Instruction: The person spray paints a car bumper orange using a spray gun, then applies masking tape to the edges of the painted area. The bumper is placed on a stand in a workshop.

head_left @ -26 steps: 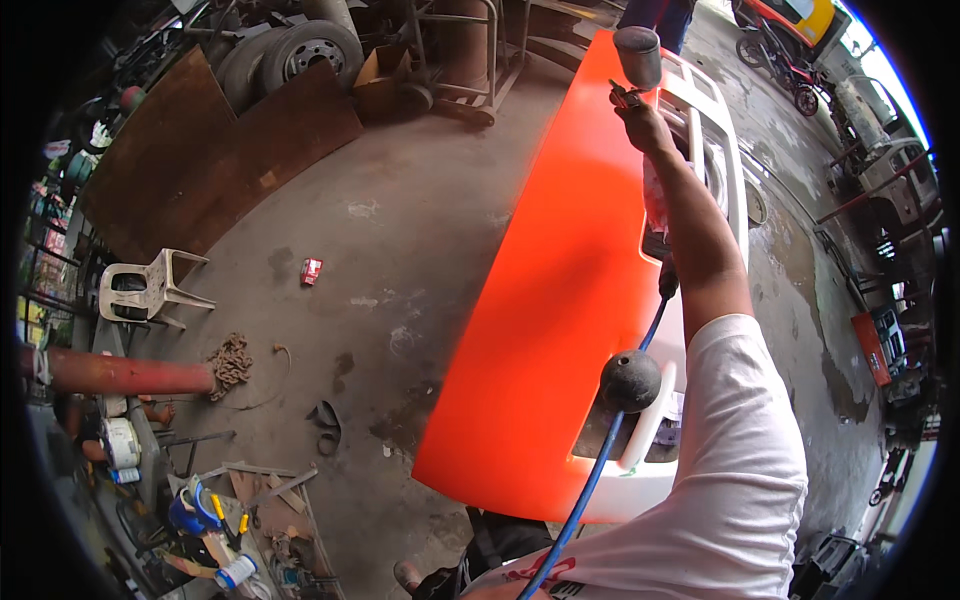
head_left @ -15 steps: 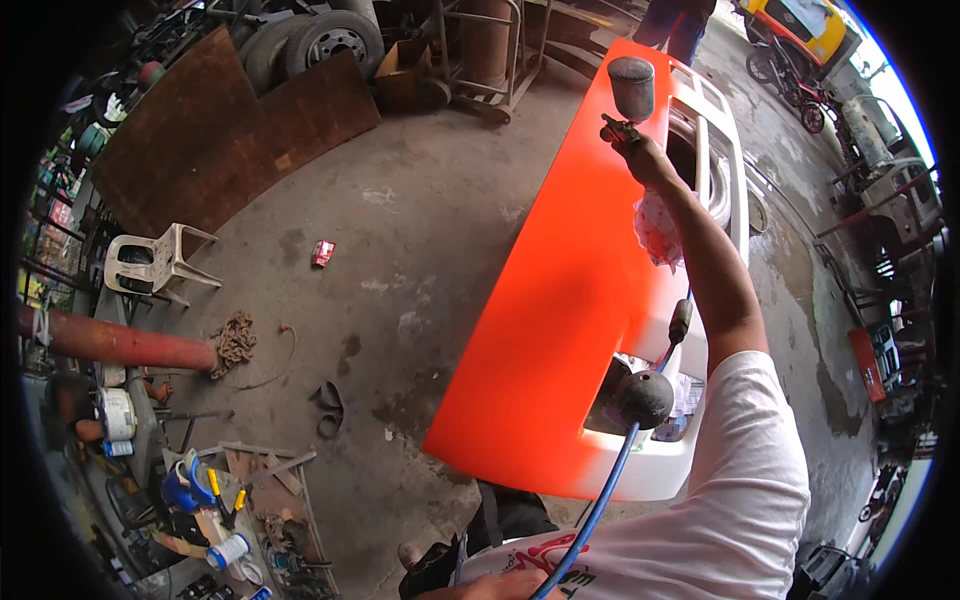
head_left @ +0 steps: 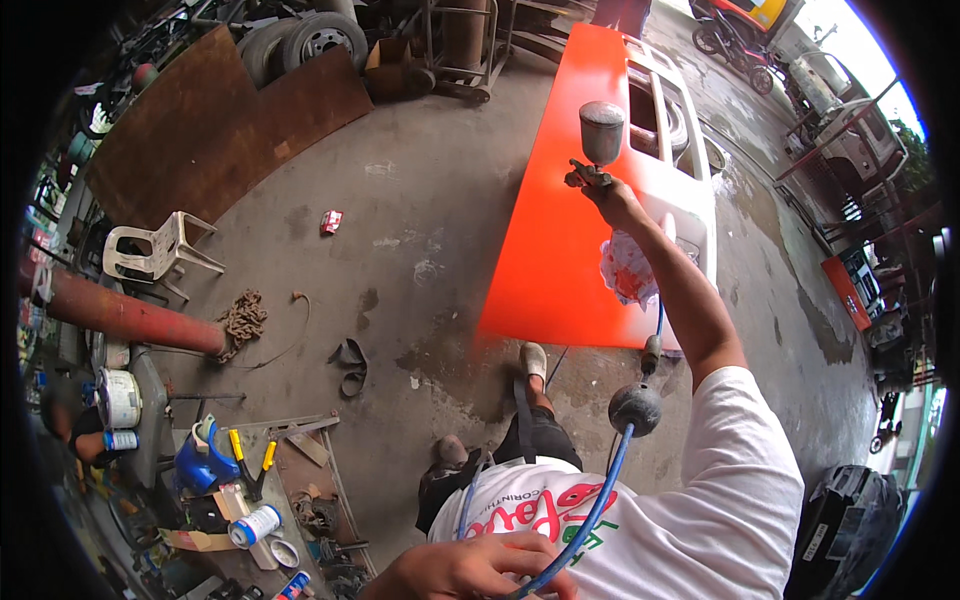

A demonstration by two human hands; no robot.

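Observation:
My right hand (head_left: 622, 207) is closed around a spray gun (head_left: 590, 177) with a grey metal cup (head_left: 602, 132) on top. It is held out over a long panel (head_left: 545, 235), bright orange on its left and white on its right. Below my forearm, paint-spotted crumpled paper (head_left: 627, 268) is partly covered. A blue air hose (head_left: 612, 478) runs from near the gun, past a dark ball (head_left: 634, 409), down to my waist. There my left hand (head_left: 478, 566) curls over the hose, its fingertips partly hidden.
At the left stand a plastic chair (head_left: 150, 250), a red pole (head_left: 140, 312) with chain, and a bench with cans and yellow-handled cutters (head_left: 252, 465). Rusty sheets (head_left: 230, 140) and tyres (head_left: 325, 45) lie farther back. A black case (head_left: 848, 535) sits at lower right.
The view has shifted, so the panel appears higher and farther from me. My right hand and spray gun appear lower and more left. My left hand and a foot show more.

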